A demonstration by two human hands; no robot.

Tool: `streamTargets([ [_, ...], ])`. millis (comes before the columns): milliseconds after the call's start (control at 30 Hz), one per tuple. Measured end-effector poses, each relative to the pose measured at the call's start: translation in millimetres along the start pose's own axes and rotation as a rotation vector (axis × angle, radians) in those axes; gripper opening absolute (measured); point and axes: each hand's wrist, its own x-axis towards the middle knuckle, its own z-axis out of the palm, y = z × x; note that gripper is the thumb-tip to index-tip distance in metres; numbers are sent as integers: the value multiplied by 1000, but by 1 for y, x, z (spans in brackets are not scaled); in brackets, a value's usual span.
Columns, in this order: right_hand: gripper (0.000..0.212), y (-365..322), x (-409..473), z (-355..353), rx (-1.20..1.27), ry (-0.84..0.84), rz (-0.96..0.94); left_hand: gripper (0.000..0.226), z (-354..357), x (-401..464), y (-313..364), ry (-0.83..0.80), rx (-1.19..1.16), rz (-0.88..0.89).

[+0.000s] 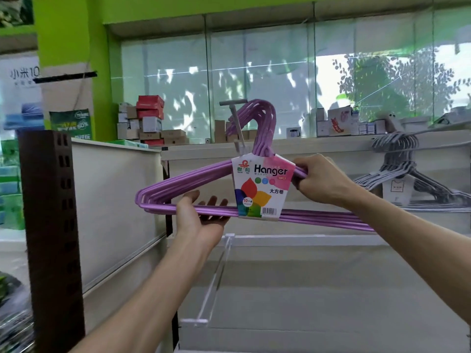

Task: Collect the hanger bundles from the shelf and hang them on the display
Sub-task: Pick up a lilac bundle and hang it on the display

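I hold a bundle of purple hangers [178, 182] with a white "Hanger" label upright in front of me. My left hand [201, 217] supports the bottom bar from below, fingers curled up behind it. My right hand [318, 178] grips the right shoulder of the bundle beside the label. The bundle's hooks reach up next to a grey display peg [235, 115] that stands above the white shelf unit; whether they touch it I cannot tell. A grey hanger bundle [407, 174] hangs on a rail at the right.
A dark brown perforated upright [51, 225] stands at the left. White shelf panels [114, 200] and a clear acrylic divider [214, 281] lie below my hands. Stacked boxes [150, 121] sit along the window ledge behind.
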Motion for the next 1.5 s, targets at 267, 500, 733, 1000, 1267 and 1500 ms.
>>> streamTargets([
  [267,42,-2,8,26,-26,-37,2,21,-18,18,6,41,2,-5],
  [500,20,4,9,45,-43,-74,2,8,-30,33,4,47,97,-15],
  [733,19,11,19,49,-109,-114,3,8,-34,54,0,38,135,-51],
  [1000,19,19,39,61,-75,-183,65,8,-31,82,-1,42,159,-72],
  [1267,27,25,61,73,-82,-237,141,12,-38,108,-3,24,235,-92],
  [1500,27,30,71,84,-114,-237,170,15,-40,133,-4,33,248,-102],
])
